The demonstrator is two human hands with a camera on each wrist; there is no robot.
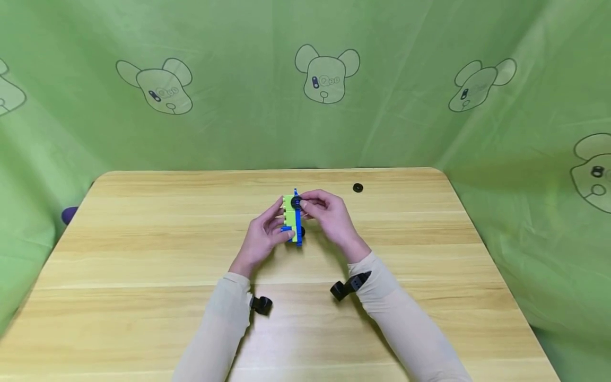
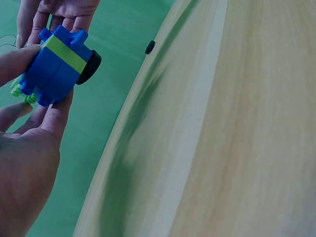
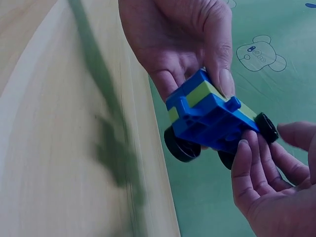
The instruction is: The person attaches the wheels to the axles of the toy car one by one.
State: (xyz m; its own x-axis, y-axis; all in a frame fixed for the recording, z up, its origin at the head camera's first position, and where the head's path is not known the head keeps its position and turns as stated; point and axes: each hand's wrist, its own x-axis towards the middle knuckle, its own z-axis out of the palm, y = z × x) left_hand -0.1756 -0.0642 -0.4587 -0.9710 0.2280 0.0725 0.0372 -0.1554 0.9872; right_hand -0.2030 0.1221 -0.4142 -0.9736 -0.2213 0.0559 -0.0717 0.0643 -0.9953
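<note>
A small toy car (image 1: 290, 217) of blue and lime-green building blocks is raised over the table, its wheels turned to the right. My left hand (image 1: 261, 237) grips its body, thumb on the near blue end. At the far end, a black wheel (image 1: 296, 202) sits against the car's side, and the fingers and thumb of my right hand (image 1: 329, 212) are around it. The right wrist view shows the underside (image 3: 212, 123) with another black wheel (image 3: 181, 145) at the opposite end and a third partly hidden below. Whether the pinched wheel (image 3: 266, 127) is fully seated, I cannot tell.
A loose black wheel (image 1: 358, 187) lies near the table's far edge, right of the hands. The wooden table (image 1: 143, 318) reaches up to green curtains (image 1: 238, 132) printed with bear heads. Black wrist cameras (image 1: 261, 305) hang by both forearms.
</note>
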